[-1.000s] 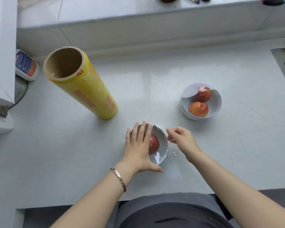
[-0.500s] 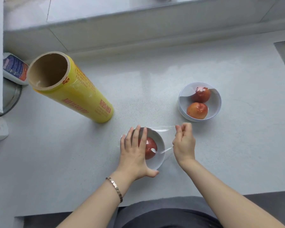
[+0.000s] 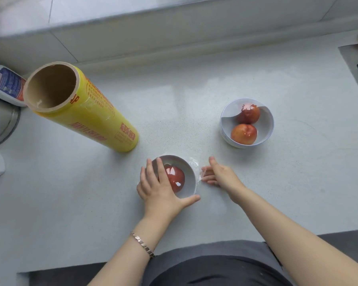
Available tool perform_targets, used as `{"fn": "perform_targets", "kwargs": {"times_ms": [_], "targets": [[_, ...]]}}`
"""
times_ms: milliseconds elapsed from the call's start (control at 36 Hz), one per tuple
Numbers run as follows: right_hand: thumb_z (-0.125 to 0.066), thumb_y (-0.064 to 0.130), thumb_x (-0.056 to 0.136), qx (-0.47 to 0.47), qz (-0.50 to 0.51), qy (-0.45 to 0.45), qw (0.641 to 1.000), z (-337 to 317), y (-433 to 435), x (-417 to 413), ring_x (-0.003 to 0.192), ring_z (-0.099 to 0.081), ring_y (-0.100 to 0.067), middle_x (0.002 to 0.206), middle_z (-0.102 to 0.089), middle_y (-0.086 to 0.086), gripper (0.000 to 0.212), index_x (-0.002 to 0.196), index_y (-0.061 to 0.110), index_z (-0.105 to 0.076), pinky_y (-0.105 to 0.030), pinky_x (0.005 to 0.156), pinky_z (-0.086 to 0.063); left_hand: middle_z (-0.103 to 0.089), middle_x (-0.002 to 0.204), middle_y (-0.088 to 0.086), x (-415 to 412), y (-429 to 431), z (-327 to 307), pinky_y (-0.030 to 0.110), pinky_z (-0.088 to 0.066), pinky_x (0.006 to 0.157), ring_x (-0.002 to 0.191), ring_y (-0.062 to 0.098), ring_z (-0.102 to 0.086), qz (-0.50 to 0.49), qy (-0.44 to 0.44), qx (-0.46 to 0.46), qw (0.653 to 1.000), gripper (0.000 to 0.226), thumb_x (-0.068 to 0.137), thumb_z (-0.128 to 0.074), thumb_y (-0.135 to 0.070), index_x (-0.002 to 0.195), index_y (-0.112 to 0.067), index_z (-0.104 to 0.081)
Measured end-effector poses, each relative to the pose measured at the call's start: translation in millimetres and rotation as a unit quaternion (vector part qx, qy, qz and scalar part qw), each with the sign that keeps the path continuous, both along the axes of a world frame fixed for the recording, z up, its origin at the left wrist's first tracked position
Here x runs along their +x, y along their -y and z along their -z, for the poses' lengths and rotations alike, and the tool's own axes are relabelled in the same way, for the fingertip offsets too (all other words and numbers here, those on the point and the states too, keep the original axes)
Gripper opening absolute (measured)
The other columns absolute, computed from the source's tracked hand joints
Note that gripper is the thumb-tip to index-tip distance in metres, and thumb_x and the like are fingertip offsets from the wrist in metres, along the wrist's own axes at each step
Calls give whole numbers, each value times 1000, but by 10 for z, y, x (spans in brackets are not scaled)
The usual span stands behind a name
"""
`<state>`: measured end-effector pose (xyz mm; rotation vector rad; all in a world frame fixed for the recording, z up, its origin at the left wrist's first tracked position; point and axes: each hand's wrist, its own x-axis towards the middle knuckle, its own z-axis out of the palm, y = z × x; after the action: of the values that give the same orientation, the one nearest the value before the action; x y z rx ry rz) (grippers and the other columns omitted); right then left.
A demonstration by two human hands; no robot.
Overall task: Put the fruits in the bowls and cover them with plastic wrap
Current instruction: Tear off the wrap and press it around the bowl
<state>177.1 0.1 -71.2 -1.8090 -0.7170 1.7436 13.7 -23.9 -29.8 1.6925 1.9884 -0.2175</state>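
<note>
Your left hand lies flat, fingers straight, over the small round white bowl holding one red fruit on the pale grey worktop, while your right hand, fingers likewise straight, touches the crumpled clear plastic wrap at the bowl's right side.

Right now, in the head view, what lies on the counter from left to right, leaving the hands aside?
White bottle with a blue and red label → yellow plastic wrap roll → near bowl holding one red fruit → far bowl holding two fruits.
</note>
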Motion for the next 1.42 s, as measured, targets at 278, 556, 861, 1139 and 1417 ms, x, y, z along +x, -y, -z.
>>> {"fn": "perform_targets", "kwargs": {"times_ms": [278, 556, 861, 1139, 1417], "targets": [[-53, 22, 92, 83, -81, -12, 993, -27, 97, -143, 63, -49, -2, 73, -56, 7, 17, 77, 20, -59, -15, 65, -38, 33, 151, -1, -268, -207, -117, 58, 4, 112, 138, 31, 30, 242, -24, -29, 970, 141, 49, -73, -70, 141, -32, 27], [-32, 20, 100, 138, 96, 4, 986, -88, 150, -382, 43, -33, -8, 53, -34, 1, 25, 75, 18, -35, -22, 47, -33, 19, 151, -4, -140, -269, -86, 67, -7, 108, 138, 36, 25, 220, -24, -71, 973, 137, 50, -77, -63, 143, -36, 20], [-35, 31, 97, 135, 152, 177, 963, 90, 106, -333, 60, -44, -24, 58, -43, -1, 28, 69, 31, -36, -44, 63, -46, 17, 148, -6, -105, -258, -60, 66, -8, 108, 139, 35, 21, 205, -8, -66, 977, 137, 48, -78, -61, 143, -36, 18], [-47, 41, 92, 27, 26, 126, 991, 121, -176, -222, 56, -54, -17, 61, -55, -2, 38, 67, 13, -53, -23, 59, -42, 15, 150, -2, -25, -193, -38, 61, -11, 110, 140, 36, 13, 75, -5, -51, 996, 136, 48, -73, -71, 143, -35, 17], [-52, 23, 93, 41, -68, -81, 994, 43, 43, -160, 77, -56, -1, 85, -62, 9, 8, 95, 20, -59, -12, 66, -39, 19, 152, 2, -159, -254, -148, 63, -21, 106, 140, 38, 16, -1, 20, -102, 995, 142, 47, -76, -69, 146, -27, 16]]}}
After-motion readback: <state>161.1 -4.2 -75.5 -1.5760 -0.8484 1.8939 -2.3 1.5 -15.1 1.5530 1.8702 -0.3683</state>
